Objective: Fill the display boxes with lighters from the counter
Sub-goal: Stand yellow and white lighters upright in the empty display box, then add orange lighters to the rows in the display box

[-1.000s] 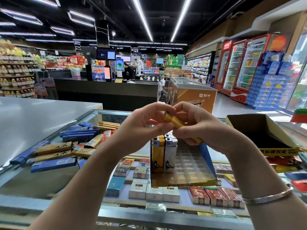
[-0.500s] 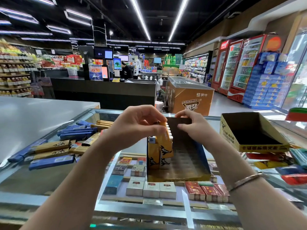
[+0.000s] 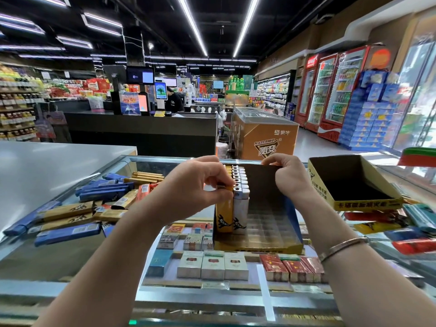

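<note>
Partly, left hand (image 3: 200, 185) hides the yellow lighter's (image 3: 224, 214) top

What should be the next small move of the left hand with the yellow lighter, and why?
Probably press the yellow lighter fully down into its slot, then let go. The left hand pinches its top at the front of the left column in the display box, which the right hand steadies by the back wall.

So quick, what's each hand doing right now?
Left hand: pinching the top of a yellow lighter, setting it into the display box.
Right hand: gripping the box's back flap.
</note>
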The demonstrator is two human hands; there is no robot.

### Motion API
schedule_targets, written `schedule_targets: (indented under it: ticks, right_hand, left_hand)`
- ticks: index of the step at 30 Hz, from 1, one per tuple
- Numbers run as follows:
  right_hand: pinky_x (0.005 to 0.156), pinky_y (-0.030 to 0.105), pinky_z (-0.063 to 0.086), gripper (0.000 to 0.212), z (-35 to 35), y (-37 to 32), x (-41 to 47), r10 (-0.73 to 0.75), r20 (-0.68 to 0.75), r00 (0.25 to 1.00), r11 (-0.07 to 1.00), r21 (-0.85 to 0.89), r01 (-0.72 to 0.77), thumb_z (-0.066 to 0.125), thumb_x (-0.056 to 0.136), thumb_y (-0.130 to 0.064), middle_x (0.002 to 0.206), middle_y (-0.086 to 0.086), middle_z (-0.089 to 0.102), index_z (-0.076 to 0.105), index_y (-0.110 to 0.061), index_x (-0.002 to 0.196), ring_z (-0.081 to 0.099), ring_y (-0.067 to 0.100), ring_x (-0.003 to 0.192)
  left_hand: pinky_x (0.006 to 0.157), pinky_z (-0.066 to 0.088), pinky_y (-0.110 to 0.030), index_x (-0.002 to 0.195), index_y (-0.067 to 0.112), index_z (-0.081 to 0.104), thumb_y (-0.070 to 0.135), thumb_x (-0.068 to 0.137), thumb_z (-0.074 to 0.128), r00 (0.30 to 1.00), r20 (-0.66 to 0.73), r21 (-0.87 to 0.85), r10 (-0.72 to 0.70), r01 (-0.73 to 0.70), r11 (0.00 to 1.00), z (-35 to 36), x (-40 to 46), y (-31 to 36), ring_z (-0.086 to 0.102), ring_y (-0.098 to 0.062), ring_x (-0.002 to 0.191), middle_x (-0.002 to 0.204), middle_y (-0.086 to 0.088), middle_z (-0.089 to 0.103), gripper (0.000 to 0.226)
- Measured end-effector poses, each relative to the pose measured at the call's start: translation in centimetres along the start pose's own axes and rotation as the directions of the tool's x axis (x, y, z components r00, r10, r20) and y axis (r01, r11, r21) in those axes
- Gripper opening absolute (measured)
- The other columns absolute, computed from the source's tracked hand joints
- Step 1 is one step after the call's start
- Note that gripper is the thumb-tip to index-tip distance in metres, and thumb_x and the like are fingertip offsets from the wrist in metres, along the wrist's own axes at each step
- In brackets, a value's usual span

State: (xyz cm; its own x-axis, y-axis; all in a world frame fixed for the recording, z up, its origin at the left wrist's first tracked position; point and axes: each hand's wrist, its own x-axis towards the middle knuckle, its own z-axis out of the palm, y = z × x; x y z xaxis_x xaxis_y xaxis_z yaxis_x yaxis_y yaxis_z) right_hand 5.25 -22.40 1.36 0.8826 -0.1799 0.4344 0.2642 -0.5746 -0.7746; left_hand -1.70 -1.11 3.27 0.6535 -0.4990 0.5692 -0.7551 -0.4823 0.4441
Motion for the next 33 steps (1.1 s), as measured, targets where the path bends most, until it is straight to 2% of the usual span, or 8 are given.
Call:
schedule_targets:
  ticks: [8, 13, 17, 20, 23, 27, 30, 33]
  right_hand:
    - [0.081, 0.043, 0.052, 0.049, -0.2, -0.1, -0.3, -0.005, 0.024, 1.0, 1.0, -0.024, 0.006, 0.034, 0.075, 0.013, 0.098, 0.01, 0.062, 0.066, -0.022, 0.088, 0.055, 0.025, 0.094]
    - [0.07, 0.031, 0.046, 0.047, -0.3, -0.1, -0.2, -0.031, 0.024, 0.999, 0.999, -0.035, 0.032, 0.035, 0.075, 0.014, 0.094, 0.007, 0.061, 0.065, -0.021, 0.086, 0.051, 0.019, 0.086]
    - [0.073, 0.038, 0.051, 0.049, -0.1, 0.0, 0.0, -0.016, 0.021, 1.0, 1.0, 0.004, 0.016, 0.034, 0.072, 0.015, 0.092, 0.009, 0.062, 0.066, -0.019, 0.086, 0.053, 0.023, 0.086]
    - [0.076, 0.04, 0.052, 0.049, -0.1, 0.2, 0.0, -0.019, 0.023, 1.0, 1.0, 0.003, 0.019, 0.034, 0.072, 0.014, 0.091, 0.008, 0.061, 0.066, -0.02, 0.086, 0.053, 0.024, 0.087]
    - [0.079, 0.043, 0.052, 0.049, -0.1, 0.1, -0.1, -0.02, 0.025, 0.999, 1.0, -0.001, 0.02, 0.033, 0.072, 0.014, 0.091, 0.008, 0.061, 0.066, -0.019, 0.087, 0.053, 0.025, 0.088]
    - [0.077, 0.04, 0.051, 0.05, -0.1, 0.1, -0.1, -0.018, 0.025, 1.0, 1.0, 0.002, 0.018, 0.033, 0.071, 0.014, 0.095, 0.01, 0.062, 0.066, -0.02, 0.087, 0.054, 0.025, 0.09]
    - [0.069, 0.03, 0.046, 0.05, 0.1, 0.3, 0.0, -0.01, 0.009, 1.0, 1.0, 0.004, 0.01, 0.032, 0.071, 0.014, 0.096, 0.01, 0.062, 0.066, -0.019, 0.088, 0.054, 0.024, 0.089]
    - [0.066, 0.03, 0.047, 0.048, 0.7, 0.3, 0.0, -0.003, -0.047, 0.999, 1.0, 0.013, 0.003, 0.033, 0.071, 0.015, 0.095, 0.012, 0.063, 0.066, -0.015, 0.088, 0.055, 0.026, 0.088]
  left_hand:
    - [0.064, 0.044, -0.006, 0.089, 0.019, 0.07, 0.016, 0.077, 0.073, 0.99, 0.034, 0.3, 0.139, -0.143, 0.943, -0.3, -0.1, 1.0, 0.056, 0.005, 0.072, 0.079, 0.029, 0.047, 0.012]
    - [0.069, 0.052, -0.019, 0.089, 0.021, 0.07, 0.019, 0.077, 0.072, 0.987, 0.057, 0.296, 0.148, -0.158, 0.942, -0.3, 0.0, 1.1, 0.058, 0.001, 0.075, 0.081, 0.028, 0.048, 0.012]
    - [0.067, 0.052, -0.024, 0.086, 0.018, 0.071, 0.019, 0.077, 0.073, 0.99, 0.0, 0.274, 0.142, -0.137, 0.952, 0.0, 0.2, 0.7, 0.059, -0.003, 0.075, 0.081, 0.017, 0.056, 0.009]
    - [0.065, 0.049, -0.02, 0.083, 0.019, 0.071, 0.017, 0.075, 0.074, 0.988, 0.02, 0.29, 0.151, -0.15, 0.945, 0.5, 0.3, 0.6, 0.055, -0.001, 0.073, 0.078, 0.022, 0.05, 0.009]
    - [0.067, 0.051, -0.027, 0.081, 0.024, 0.068, 0.019, 0.075, 0.075, 0.991, 0.045, 0.294, 0.126, -0.134, 0.946, 0.3, 0.3, 0.2, 0.055, -0.003, 0.075, 0.081, 0.022, 0.049, 0.01]
    - [0.074, 0.048, -0.021, 0.076, 0.035, 0.063, 0.022, 0.073, 0.075, 0.997, 0.079, 0.15, 0.006, -0.018, 0.989, -0.2, 0.1, -0.8, 0.054, -0.001, 0.082, 0.086, 0.02, 0.052, 0.018]
    - [0.066, 0.046, -0.017, 0.074, 0.029, 0.069, 0.033, 0.071, 0.068, 0.995, 0.069, -0.09, -0.07, 0.076, 0.993, -0.2, 0.1, -0.9, 0.054, -0.003, 0.077, 0.081, 0.011, 0.057, 0.005]
    - [0.059, 0.051, -0.02, 0.078, 0.025, 0.068, 0.04, 0.075, 0.058, 0.985, -0.045, -0.27, -0.169, 0.151, 0.951, -0.5, 0.1, -1.4, 0.059, -0.012, 0.07, 0.079, 0.004, 0.062, 0.018]
